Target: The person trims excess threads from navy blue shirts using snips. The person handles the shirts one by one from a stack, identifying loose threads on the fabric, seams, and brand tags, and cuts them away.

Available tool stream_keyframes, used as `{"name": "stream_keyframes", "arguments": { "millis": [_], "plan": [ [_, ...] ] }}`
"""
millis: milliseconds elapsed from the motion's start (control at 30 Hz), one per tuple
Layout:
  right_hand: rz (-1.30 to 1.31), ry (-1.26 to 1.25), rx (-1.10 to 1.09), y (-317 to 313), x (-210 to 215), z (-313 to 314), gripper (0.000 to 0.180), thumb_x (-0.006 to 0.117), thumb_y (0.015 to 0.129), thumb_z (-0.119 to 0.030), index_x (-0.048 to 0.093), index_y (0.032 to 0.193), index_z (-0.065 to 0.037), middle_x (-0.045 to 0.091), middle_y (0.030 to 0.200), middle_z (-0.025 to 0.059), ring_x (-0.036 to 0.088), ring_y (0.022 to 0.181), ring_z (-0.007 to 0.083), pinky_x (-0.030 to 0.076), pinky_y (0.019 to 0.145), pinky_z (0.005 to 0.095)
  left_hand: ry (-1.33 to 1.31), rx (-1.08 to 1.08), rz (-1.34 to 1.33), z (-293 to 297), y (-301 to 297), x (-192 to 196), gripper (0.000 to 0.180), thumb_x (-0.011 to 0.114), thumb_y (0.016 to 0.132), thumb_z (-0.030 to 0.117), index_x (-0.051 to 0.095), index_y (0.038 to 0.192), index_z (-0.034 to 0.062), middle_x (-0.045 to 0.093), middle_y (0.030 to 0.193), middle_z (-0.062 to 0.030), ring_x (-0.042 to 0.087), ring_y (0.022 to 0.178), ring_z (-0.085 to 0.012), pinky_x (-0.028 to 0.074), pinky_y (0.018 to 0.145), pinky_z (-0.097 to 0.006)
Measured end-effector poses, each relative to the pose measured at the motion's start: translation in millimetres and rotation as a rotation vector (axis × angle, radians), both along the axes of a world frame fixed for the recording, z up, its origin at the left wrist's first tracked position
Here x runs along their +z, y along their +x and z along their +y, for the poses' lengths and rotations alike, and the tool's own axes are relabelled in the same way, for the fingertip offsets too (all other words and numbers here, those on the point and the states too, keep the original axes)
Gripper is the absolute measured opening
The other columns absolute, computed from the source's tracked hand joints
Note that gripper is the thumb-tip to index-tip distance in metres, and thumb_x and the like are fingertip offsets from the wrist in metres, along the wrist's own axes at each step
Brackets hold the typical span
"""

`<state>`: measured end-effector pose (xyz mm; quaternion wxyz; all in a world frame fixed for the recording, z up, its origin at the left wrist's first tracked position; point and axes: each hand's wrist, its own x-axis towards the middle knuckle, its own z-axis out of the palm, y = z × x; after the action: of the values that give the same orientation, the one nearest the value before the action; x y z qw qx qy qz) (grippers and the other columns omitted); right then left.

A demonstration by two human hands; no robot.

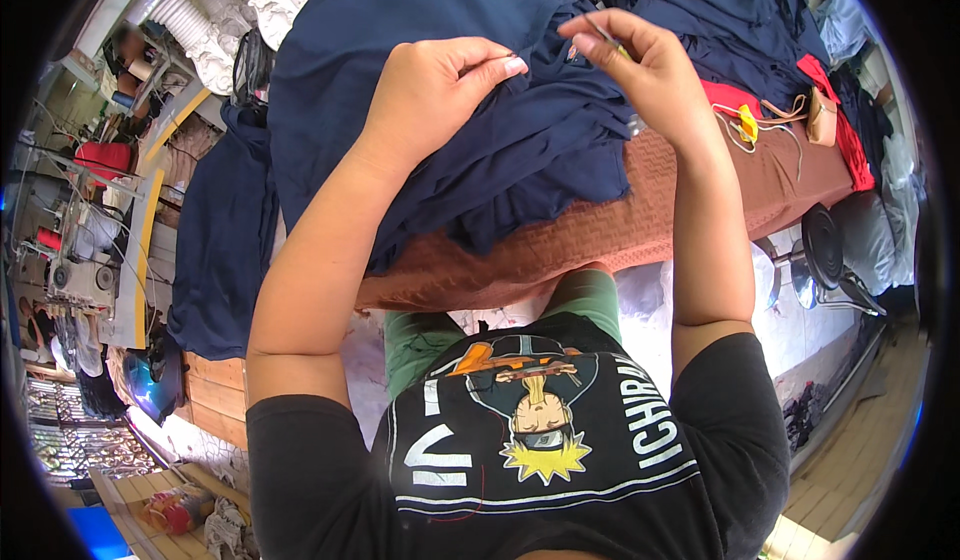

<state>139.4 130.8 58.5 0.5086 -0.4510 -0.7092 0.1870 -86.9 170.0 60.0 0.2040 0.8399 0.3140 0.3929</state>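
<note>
Navy blue cloth (340, 90) lies heaped over the table in front of me. My left hand (435, 90) is raised at the middle of the heap, with thumb and index finger pinched together. A tiny dark bit shows at its fingertips, too small to make out. To its right, my right hand (650, 65) holds a slim tool with a thin metal part (600, 28) and a yellow part; its exact kind is hidden by the fingers. A gap separates the two hands.
A brown patterned cover (700, 195) drapes the table. At its right lie a yellow item with cords (748, 125), a tan strap piece (822, 118) and red cloth (845, 140). Sewing machines (85, 278) stand at left, white thread cones (190, 35) far left, a black round stool (823, 247) at right.
</note>
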Motion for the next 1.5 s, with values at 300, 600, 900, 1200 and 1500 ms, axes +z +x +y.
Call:
{"name": "stream_keyframes", "arguments": {
  "millis": [300,600,900,1200,1500],
  "plan": [
    [-0.175,-0.054,0.037,-11,-3,-16,0.03,0.068,0.088,-0.027,0.063,0.098,0.0,0.065,0.075,0.0102,0.058,0.068,0.0153,0.046,0.063,0.0328,-0.214,-0.131,-0.036,9,-5,2,0.019,0.065,0.091,0.014,0.071,0.099,-0.0014,0.069,0.084,-0.0004,0.06,0.077,-0.0051,0.048,0.073,-0.02],
    [-0.355,-0.03,0.078,-13,16,-17,0.022,0.068,0.085,-0.021,0.064,0.09,0.0,0.065,0.073,0.014,0.061,0.065,0.0257,0.047,0.063,0.0341,-0.121,-0.094,0.041,3,-3,8,0.017,0.065,0.09,0.013,0.071,0.097,-0.0013,0.068,0.079,-0.0006,0.059,0.073,-0.0042,0.048,0.07,-0.02],
    [-0.466,0.087,0.123,-14,20,-12,0.017,0.069,0.086,-0.012,0.061,0.09,0.002,0.06,0.069,0.0039,0.045,0.06,0.0074,0.038,0.054,0.0249,0.051,-0.027,0.1,-3,2,8,0.02,0.069,0.088,0.021,0.073,0.096,0.0031,0.07,0.075,-0.0018,0.061,0.069,-0.0034,0.048,0.063,-0.02],
    [-0.545,0.109,0.06,-15,18,-15,0.013,0.068,0.085,-0.009,0.061,0.089,0.001,0.063,0.072,0.0092,0.057,0.062,0.0177,0.045,0.06,0.0292,0.012,-0.001,0.062,-6,7,7,0.019,0.067,0.088,0.019,0.072,0.094,0.002,0.072,0.077,-0.0049,0.066,0.07,-0.007,0.052,0.067,-0.022],
    [-0.486,0.117,0.057,-20,12,-16,0.014,0.068,0.084,-0.01,0.06,0.088,0.001,0.062,0.069,0.0087,0.055,0.06,0.0158,0.044,0.058,0.0299,-0.045,0.03,0.059,-10,8,9,0.019,0.067,0.089,0.019,0.072,0.095,0.0014,0.073,0.081,-0.0054,0.066,0.071,-0.007,0.051,0.068,-0.021]
  ]
}}
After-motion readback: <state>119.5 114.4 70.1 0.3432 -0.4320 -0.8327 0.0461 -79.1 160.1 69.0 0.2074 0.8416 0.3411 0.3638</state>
